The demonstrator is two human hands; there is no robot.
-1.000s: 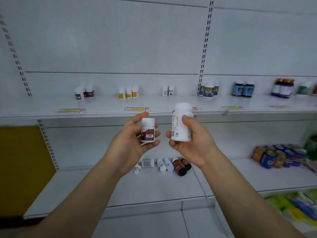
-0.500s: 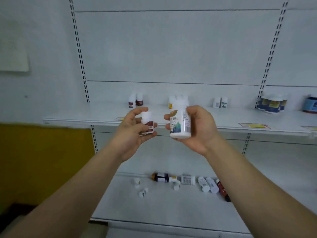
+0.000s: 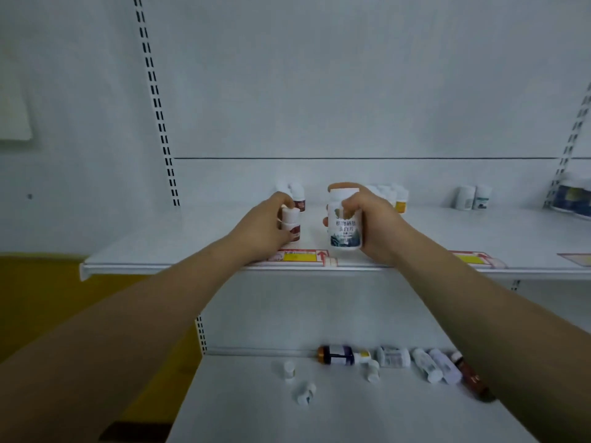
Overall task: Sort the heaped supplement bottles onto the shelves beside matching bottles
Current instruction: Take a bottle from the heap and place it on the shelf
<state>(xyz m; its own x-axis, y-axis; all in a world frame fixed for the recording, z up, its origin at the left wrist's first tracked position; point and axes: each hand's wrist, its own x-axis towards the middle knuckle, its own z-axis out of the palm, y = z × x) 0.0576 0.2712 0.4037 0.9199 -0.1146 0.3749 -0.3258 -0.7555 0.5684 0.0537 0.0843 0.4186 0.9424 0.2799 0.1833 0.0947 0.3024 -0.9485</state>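
My left hand (image 3: 262, 228) grips a small red-labelled bottle (image 3: 291, 223); my right hand (image 3: 372, 227) grips a large white bottle (image 3: 343, 219). Both are at the upper shelf (image 3: 179, 244). Step: placement. Next, judged: seat the small one by its matching pair (image 3: 295, 195).

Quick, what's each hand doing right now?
Left hand: grips the small red-labelled bottle on the upper shelf.
Right hand: grips the big white bottle.
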